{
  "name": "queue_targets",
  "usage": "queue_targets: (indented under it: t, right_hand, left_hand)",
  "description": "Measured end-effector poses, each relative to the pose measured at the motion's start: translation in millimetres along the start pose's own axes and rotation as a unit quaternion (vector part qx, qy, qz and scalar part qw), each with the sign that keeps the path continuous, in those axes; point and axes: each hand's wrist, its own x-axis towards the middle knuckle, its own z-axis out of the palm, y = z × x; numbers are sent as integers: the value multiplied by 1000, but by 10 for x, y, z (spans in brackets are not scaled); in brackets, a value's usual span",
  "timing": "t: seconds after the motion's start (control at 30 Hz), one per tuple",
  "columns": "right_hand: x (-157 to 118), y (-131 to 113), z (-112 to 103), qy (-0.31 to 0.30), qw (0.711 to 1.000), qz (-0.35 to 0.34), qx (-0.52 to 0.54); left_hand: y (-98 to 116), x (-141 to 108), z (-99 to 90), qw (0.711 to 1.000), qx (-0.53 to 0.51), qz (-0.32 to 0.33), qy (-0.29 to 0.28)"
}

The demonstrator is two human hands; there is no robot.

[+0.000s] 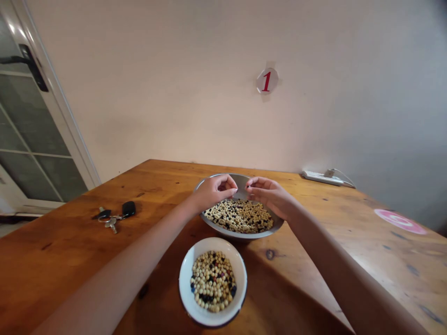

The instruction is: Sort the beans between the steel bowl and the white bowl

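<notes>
The left hand (213, 191) and right hand (270, 196) curve above the far rim of a steel bowl (277, 224); their fingers (234, 190) nearly meet, closed or pinching, though any grip cannot be told; cream and dark beads (239, 216) lie inside; a white enamel bowl (185, 288) of similar beads (212, 281) sits nearer on the wooden counter (70, 246).

The left hand (213, 191) and right hand (268, 195) hang over the far rim of a steel bowl (275, 224), their fingers (234, 190) curled, tips just apart; anything held is too small to tell. The bowl holds round cream and dark beads (238, 216). At 6 o'clock from it, a white enamel bowl (182, 284) holds more beads (213, 281). On the wooden desk (52, 260), keys with a black fob (115, 216) lie at 9 o'clock. A power strip (323, 177) sits at 1 o'clock, a pink round sticker (400, 221) at 3 o'clock.
</notes>
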Motion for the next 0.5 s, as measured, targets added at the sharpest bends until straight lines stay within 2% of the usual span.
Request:
queue_targets:
  t: [0.5]
  right_hand:
    - [-11,-52,55,18,999,14,-47]
  left_hand:
    - [-66,10,14,1000,12,7,0]
